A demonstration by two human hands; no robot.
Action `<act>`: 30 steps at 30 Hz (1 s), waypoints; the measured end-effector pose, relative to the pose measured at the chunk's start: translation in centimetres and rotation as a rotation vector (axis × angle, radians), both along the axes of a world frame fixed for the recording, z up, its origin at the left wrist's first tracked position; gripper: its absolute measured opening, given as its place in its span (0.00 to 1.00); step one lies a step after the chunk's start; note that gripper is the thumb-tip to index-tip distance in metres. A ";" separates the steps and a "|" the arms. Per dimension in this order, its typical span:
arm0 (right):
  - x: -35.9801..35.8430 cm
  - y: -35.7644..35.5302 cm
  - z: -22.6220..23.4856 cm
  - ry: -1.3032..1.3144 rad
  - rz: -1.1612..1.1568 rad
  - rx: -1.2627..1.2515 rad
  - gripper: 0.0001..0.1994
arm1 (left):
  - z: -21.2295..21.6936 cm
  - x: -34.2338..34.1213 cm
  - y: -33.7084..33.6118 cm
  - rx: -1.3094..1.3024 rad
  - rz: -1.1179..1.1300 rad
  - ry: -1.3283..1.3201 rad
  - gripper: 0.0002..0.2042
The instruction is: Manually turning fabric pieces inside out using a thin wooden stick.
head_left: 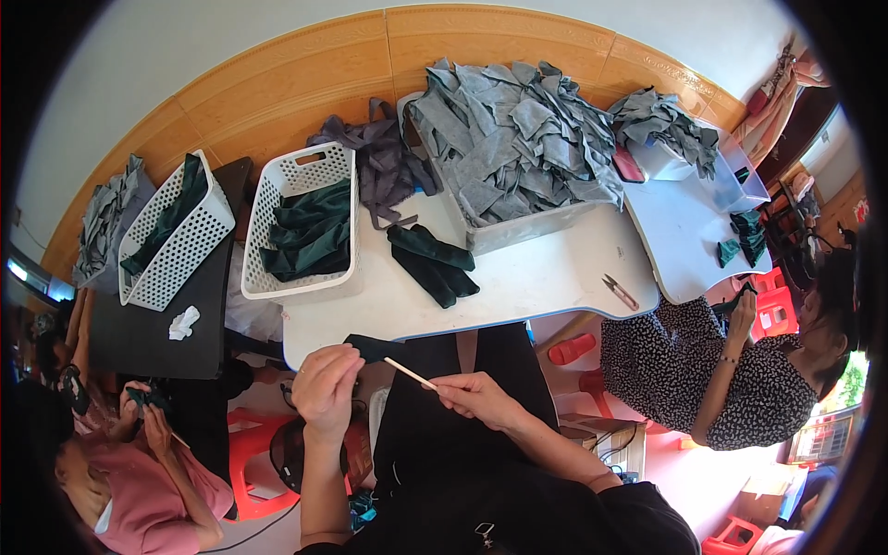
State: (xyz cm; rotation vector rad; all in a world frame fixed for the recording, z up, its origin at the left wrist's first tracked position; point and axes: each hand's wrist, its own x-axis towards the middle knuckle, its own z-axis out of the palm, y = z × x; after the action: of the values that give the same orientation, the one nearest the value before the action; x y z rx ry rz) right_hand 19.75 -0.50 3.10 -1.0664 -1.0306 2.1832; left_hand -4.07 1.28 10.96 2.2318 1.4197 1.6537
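Observation:
My left hand (328, 384) is closed at the fingertips, pinching a small dark green velvet-like fabric piece (372, 348) just off the near table edge. My right hand (476, 400) grips one end of a pale, thin stick (410, 373), which looks like wood. The stick's far end meets the fabric; I cannot tell whether it goes inside. Beyond my hands, folded dark green fabric strips (433, 261) lie on the white table (527, 277). A pair of thread snips (621, 292) rests near the table's right corner.
A white perforated basket (298, 289) holds green fabric strips. To its right stands a large bin (527, 228) heaped with grey fabric pieces. One person (148, 481) works at the left, another (731, 370) at the right. A red stool (254, 453) stands at lower left.

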 end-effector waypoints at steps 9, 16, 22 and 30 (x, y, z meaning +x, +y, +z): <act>-0.4 -0.5 -0.7 -0.024 -0.065 -0.101 0.14 | -1.1 1.1 -1.7 0.036 -0.220 0.179 0.12; -3.4 -0.2 -1.3 0.048 -0.100 0.107 0.15 | -3.5 4.6 -3.7 0.047 -0.354 0.360 0.11; -2.7 -0.7 0.1 -0.041 -0.033 0.137 0.15 | -1.9 2.7 -4.3 -0.061 -0.180 0.143 0.18; -2.3 -1.0 0.8 -0.001 -0.022 0.227 0.15 | -1.0 0.8 -0.6 -0.705 -0.343 -1.568 0.12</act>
State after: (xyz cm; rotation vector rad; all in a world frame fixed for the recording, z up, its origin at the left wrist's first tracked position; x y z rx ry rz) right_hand 17.46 -1.52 3.87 -0.9699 -1.2276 1.9918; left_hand -3.25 0.66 9.99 0.3646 0.7810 1.5828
